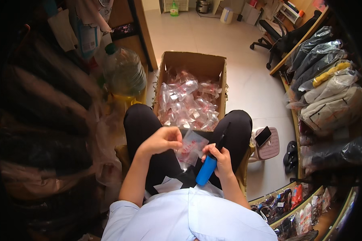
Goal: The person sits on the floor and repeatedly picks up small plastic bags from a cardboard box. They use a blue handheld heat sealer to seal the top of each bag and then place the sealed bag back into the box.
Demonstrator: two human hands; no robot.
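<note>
My left hand pinches the left edge of a clear plastic bag with red print, held up between my knees. In my right hand is a blue cylinder, which looks like a hand air pump. The thumb and forefinger of that hand are at the bag's right edge. Just beyond the bag, a cardboard box holds many puffed-up clear bags with red print. White paper pieces lie on my lap.
To the left stands a large clear bottle with a green cap. A phone rests on a pink-topped stool at right. Plastic-wrapped bags fill the right-hand shelf. Black slippers and an office chair are on that side.
</note>
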